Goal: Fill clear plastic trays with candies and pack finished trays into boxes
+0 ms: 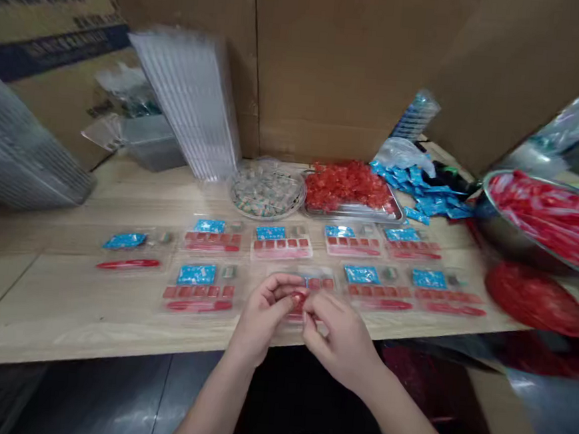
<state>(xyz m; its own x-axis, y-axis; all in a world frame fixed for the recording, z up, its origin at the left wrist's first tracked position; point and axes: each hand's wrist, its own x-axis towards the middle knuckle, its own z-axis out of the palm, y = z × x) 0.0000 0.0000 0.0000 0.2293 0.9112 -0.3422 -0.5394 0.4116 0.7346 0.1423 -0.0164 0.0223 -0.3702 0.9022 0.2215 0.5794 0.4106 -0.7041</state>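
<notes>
My left hand is closed in a pinch on a small red piece, and its details are blurred. My right hand meets it from the other side, thumb and fingers pinched at the piece's edge. Just beneath both hands lies a clear plastic tray, largely covered by them, with red squares and part of a blue packet showing. Left of it sits a filled tray with a blue packet, a row of red squares and a long red item. Another similar tray lies to the right.
Behind stand a round tub of small wrapped pieces, a metal tray of red pieces and blue packets. Stacked clear trays rise at the back left. A metal bowl of red-and-white packets stands right, above a red bag.
</notes>
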